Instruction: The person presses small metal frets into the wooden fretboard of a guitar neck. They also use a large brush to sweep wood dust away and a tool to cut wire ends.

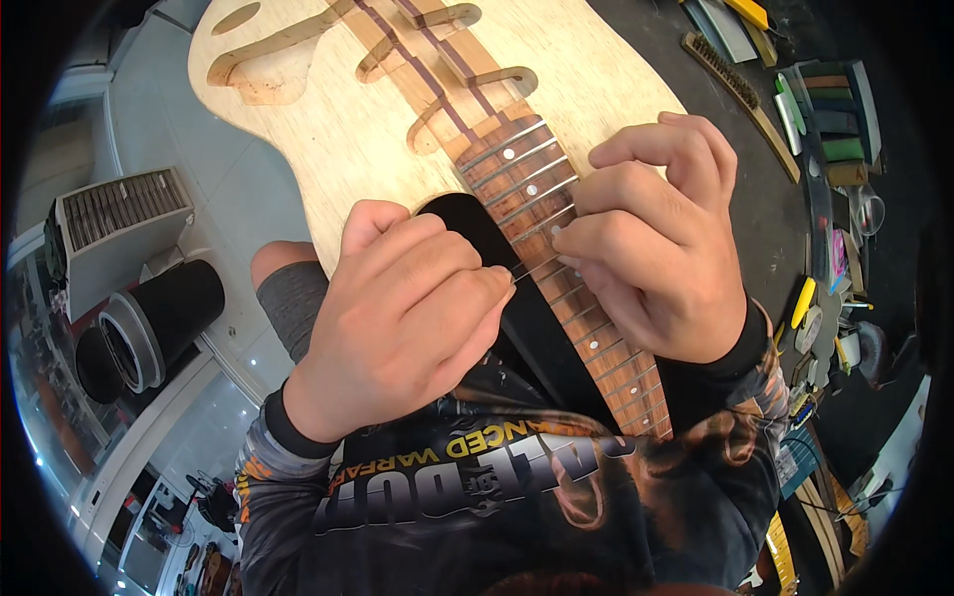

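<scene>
An unfinished pale wooden guitar body [368, 149] lies in front of me, its neck pointing back toward my chest. On the neck is a brown fretboard [586, 316] with round white inlay dots and several metal frets across it. A short, thin piece of fret wire [535, 269] crosses the fretboard near its middle. My left hand [407, 313] is closed and pinches its left end. At the other end my right hand [661, 238] is closed on it with thumb and forefinger, the other fingers curled above the board. The fingers partly hide the wire's ends.
On the dark bench at the right lie a wooden-handled wire brush [740, 94], a rack of coloured blocks [840, 114], a yellow-handled tool [803, 301] and other small tools. A black bin [179, 308] and a white slatted box [124, 219] stand on the floor at left.
</scene>
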`<state>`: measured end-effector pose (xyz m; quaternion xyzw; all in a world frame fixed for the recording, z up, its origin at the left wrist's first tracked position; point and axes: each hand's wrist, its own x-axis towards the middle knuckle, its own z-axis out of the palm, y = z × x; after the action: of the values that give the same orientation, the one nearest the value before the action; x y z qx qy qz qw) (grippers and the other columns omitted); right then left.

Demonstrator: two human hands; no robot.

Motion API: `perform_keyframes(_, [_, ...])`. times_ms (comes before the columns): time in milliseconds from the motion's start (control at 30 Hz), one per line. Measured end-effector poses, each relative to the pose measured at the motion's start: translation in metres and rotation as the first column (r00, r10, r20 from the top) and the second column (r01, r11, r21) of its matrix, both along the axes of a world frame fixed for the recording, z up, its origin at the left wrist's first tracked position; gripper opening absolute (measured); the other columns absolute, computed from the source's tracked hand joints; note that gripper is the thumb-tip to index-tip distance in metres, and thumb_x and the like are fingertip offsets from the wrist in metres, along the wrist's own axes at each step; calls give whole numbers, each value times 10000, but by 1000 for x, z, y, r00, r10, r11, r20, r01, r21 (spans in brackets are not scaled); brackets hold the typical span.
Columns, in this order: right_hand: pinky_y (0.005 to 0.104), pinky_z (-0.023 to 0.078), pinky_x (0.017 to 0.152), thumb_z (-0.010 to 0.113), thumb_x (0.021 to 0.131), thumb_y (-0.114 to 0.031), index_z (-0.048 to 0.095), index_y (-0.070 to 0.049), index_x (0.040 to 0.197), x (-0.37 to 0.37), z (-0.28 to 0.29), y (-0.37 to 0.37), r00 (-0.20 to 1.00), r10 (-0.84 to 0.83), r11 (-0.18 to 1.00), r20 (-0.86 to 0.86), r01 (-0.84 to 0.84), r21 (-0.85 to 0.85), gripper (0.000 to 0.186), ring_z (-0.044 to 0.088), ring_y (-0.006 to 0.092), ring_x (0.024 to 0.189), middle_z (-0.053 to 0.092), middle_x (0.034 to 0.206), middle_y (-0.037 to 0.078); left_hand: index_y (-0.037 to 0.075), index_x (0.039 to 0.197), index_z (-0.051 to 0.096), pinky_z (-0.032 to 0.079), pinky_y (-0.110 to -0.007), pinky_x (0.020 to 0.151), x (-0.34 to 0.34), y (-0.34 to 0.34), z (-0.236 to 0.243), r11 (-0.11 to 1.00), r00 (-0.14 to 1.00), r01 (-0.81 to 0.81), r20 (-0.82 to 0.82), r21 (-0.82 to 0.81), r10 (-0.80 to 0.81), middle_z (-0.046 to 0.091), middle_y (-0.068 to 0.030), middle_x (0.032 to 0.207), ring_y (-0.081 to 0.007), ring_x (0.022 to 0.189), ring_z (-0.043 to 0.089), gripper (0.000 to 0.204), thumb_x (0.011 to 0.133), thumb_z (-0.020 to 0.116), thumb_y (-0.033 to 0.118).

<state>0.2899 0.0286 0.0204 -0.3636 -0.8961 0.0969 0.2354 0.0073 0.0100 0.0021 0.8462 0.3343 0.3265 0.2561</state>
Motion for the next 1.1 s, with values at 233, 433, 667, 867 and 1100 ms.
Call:
perform_keyframes(233, [566, 452, 1229, 915, 855, -58, 812, -117, 1197, 2, 11, 16, 995, -52, 992, 80, 42, 115, 363, 715, 350, 1314, 779, 1223, 33, 26, 1093, 807, 473, -417, 859, -7, 12, -1, 998, 992, -68, 110, -9, 69, 719, -66, 964, -251, 869, 707, 213, 913, 910, -27])
perform_keyframes(433, [393, 551, 1118, 816, 1049, -2, 755, -22, 1489, 63, 46, 2, 912, -387, 921, -134, 390, 0, 445, 740, 259, 1236, 795, 1273, 105, -1, 1150, 666, 450, -370, 900, -92, 32, -28, 873, 428, -206, 761, -442, 487, 631, -82, 1019, -179, 894, 514, 145, 1239, 622, 104])
perform_keyframes(667, [418, 605, 1007, 692, 1144, -105, 803, -31, 1268, 179, 68, -45, 574, -799, 570, 179, 818, -77, 182, 802, 318, 1096, 841, 1132, 155, 72, 1073, 550, 441, -401, 862, -240, 36, -166, 728, -34, -218, 750, -651, 660, 568, -56, 1001, -197, 887, 477, 285, 1292, 561, 256])
perform_keyframes(867, [523, 636, 984, 753, 1099, -247, 825, -79, 1244, 242, 31, -113, 286, -905, 317, 316, 947, 49, 233, 823, 439, 1150, 857, 1173, 215, 87, 1074, 539, 446, -387, 859, -214, 1, -236, 535, -9, -288, 561, -794, 828, 578, -51, 1002, -187, 871, 480, 297, 1297, 547, 284])
perform_keyframes(1100, [487, 640, 1012, 814, 1078, -226, 808, -39, 1251, 144, -7, -86, 558, -807, 534, 191, 829, -167, 255, 822, 397, 1180, 842, 1225, 194, 95, 1120, 516, 440, -345, 846, -119, -36, -212, 703, 292, -177, 645, -689, 706, 567, -50, 1012, -164, 893, 508, 263, 1312, 504, 273])
